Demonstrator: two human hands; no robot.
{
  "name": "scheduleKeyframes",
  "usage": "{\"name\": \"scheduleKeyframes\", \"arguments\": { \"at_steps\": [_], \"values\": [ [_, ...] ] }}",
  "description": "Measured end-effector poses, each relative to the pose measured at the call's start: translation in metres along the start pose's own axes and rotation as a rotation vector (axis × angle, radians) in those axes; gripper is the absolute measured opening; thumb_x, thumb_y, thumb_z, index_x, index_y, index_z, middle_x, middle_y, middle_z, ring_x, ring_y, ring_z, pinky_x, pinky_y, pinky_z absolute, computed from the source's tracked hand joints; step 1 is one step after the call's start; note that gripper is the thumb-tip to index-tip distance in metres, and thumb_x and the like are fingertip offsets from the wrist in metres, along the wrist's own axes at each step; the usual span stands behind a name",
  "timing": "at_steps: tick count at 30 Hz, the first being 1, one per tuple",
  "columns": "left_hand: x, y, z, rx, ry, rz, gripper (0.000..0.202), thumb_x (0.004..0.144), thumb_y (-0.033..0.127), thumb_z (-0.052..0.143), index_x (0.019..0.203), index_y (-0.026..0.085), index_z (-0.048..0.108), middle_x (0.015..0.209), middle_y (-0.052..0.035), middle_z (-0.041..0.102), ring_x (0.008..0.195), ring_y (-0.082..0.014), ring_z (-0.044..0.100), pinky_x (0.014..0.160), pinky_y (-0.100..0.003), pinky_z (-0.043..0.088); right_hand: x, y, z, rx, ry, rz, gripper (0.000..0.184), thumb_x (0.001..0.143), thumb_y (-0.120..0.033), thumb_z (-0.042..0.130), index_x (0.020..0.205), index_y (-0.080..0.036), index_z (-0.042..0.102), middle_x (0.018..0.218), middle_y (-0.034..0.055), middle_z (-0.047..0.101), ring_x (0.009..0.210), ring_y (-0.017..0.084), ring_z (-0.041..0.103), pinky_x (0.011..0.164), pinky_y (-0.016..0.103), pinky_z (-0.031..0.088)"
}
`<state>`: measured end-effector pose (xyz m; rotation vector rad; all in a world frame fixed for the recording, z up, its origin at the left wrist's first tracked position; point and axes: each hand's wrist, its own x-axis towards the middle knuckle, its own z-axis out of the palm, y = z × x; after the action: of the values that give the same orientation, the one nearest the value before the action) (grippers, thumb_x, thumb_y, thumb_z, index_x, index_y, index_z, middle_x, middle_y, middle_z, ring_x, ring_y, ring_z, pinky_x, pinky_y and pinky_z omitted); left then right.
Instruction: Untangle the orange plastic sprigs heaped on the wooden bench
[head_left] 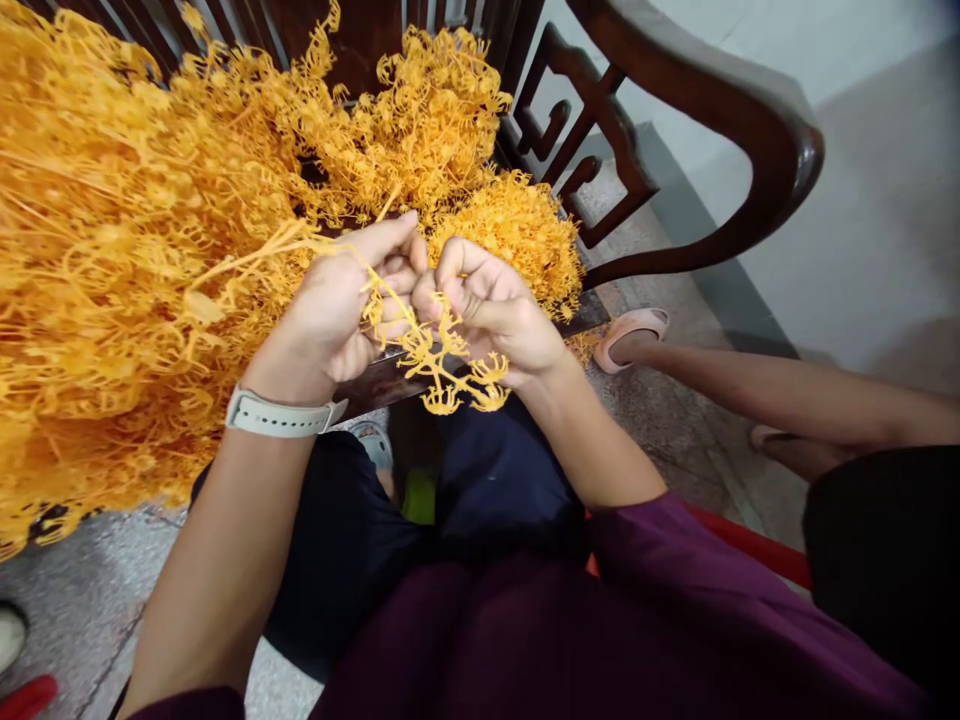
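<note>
A yellow-orange artificial flower sprig [442,365] lies across my hands, its small curled florets hanging below my fingers. Its stem runs over my left hand [349,290], which is closed around it and wears a pale watch strap at the wrist. My right hand [499,310] is closed too, thumb and fingers pinched together at the sprig's florets and close to my left fingertips. What exactly the right fingertips grip is partly hidden. A big heap of the same sprigs [135,260] fills the left side, and a dense round bunch [517,235] sits just beyond my right hand.
The sprigs rest on a dark wooden bench with a curved armrest [784,170] at the right. Another person's leg [780,390] and pink clog [634,335] are on the right. Grey speckled floor [112,590] shows at lower left.
</note>
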<state>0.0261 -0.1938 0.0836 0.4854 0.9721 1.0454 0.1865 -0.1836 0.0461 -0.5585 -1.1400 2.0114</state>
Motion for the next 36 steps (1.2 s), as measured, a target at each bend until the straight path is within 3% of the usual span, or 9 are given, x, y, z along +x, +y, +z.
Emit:
{"name": "scheduleKeyframes", "arguments": {
  "at_steps": [5, 10, 13, 15, 18, 21, 25, 31, 36],
  "values": [
    [-0.008, 0.0, 0.006, 0.132, 0.109, 0.039, 0.04, 0.11, 0.033, 0.061, 0.073, 0.017, 0.061, 0.051, 0.0044, 0.031, 0.036, -0.0039, 0.028, 0.039, -0.022, 0.013, 0.001, -0.001, -0.008, -0.013, -0.116, 0.04, 0.047, 0.081, -0.051, 0.093, 0.083, -0.023, 0.056, 0.077, -0.0007, 0.058, 0.065, 0.012, 0.049, 0.057, 0.027, 0.047],
    [-0.008, 0.001, 0.01, 0.265, 0.067, 0.108, 0.052, 0.11, 0.021, 0.053, 0.059, 0.015, 0.054, 0.053, 0.0004, 0.04, 0.034, -0.0058, 0.038, 0.034, -0.018, 0.019, -0.001, 0.0, -0.006, 0.001, -0.126, 0.044, 0.042, 0.08, -0.044, 0.095, 0.082, -0.021, 0.059, 0.081, 0.0005, 0.06, 0.067, 0.012, 0.051, 0.059, 0.027, 0.049],
    [-0.008, 0.003, 0.005, 0.324, 0.047, 0.16, 0.044, 0.108, 0.019, 0.057, 0.063, 0.017, 0.056, 0.056, 0.0, 0.045, 0.038, -0.0074, 0.041, 0.035, -0.018, 0.024, -0.001, -0.005, -0.013, -0.012, -0.066, 0.08, 0.044, 0.077, -0.041, 0.097, 0.081, -0.021, 0.058, 0.081, 0.0007, 0.061, 0.066, 0.011, 0.052, 0.057, 0.027, 0.049],
    [-0.014, 0.006, -0.002, 0.479, -0.055, 0.156, 0.041, 0.106, 0.024, 0.062, 0.066, 0.017, 0.061, 0.059, -0.001, 0.047, 0.042, -0.0075, 0.04, 0.038, -0.018, 0.025, 0.001, -0.011, -0.026, -0.054, 0.006, 0.097, 0.043, 0.077, -0.04, 0.097, 0.082, -0.022, 0.059, 0.074, -0.0021, 0.058, 0.062, 0.011, 0.051, 0.055, 0.026, 0.048],
    [-0.026, 0.011, -0.017, 0.667, -0.153, 0.121, 0.043, 0.102, 0.038, 0.07, 0.065, 0.017, 0.063, 0.058, -0.0016, 0.044, 0.045, -0.0071, 0.036, 0.039, -0.019, 0.019, 0.009, -0.019, -0.054, -0.1, 0.197, -0.019, 0.044, 0.074, -0.039, 0.098, 0.079, -0.023, 0.056, 0.068, -0.0052, 0.056, 0.06, 0.009, 0.049, 0.055, 0.023, 0.048],
    [-0.027, 0.016, -0.034, 0.501, -0.024, 0.134, 0.043, 0.097, 0.045, 0.073, 0.065, 0.018, 0.062, 0.055, 0.0019, 0.033, 0.043, -0.0059, 0.025, 0.039, -0.022, 0.01, 0.016, -0.02, -0.074, -0.166, 0.351, -0.08, 0.048, 0.071, -0.04, 0.1, 0.077, -0.024, 0.055, 0.07, -0.0048, 0.058, 0.061, 0.009, 0.053, 0.058, 0.023, 0.052],
    [-0.014, 0.02, -0.049, 0.241, 0.078, 0.169, 0.034, 0.092, 0.044, 0.076, 0.069, 0.022, 0.064, 0.055, 0.0028, 0.031, 0.047, -0.0076, 0.014, 0.04, -0.025, 0.007, 0.022, -0.011, -0.087, -0.305, 0.389, -0.115, 0.04, 0.077, -0.044, 0.097, 0.089, -0.024, 0.064, 0.082, -0.0013, 0.067, 0.072, 0.013, 0.065, 0.07, 0.029, 0.061],
    [-0.008, 0.017, -0.041, 0.005, 0.231, 0.273, 0.029, 0.1, 0.029, 0.066, 0.072, 0.021, 0.063, 0.067, -0.0032, 0.055, 0.06, -0.0133, 0.044, 0.052, -0.026, 0.036, 0.03, 0.003, -0.106, -0.584, 0.492, -0.321, 0.032, 0.085, -0.043, 0.087, 0.105, -0.022, 0.073, 0.104, 0.0037, 0.074, 0.1, 0.019, 0.07, 0.087, 0.037, 0.061],
    [-0.005, 0.008, -0.029, -0.139, 0.278, 0.32, 0.017, 0.096, 0.011, 0.067, 0.079, 0.015, 0.067, 0.088, -0.0052, 0.066, 0.071, -0.0134, 0.062, 0.065, -0.027, 0.052, 0.021, -0.002, -0.066, -0.733, 0.645, -0.707, 0.017, 0.098, -0.037, 0.073, 0.091, -0.022, 0.067, 0.082, -0.0006, 0.065, 0.075, 0.013, 0.061, 0.072, 0.03, 0.051]
  ]
}}
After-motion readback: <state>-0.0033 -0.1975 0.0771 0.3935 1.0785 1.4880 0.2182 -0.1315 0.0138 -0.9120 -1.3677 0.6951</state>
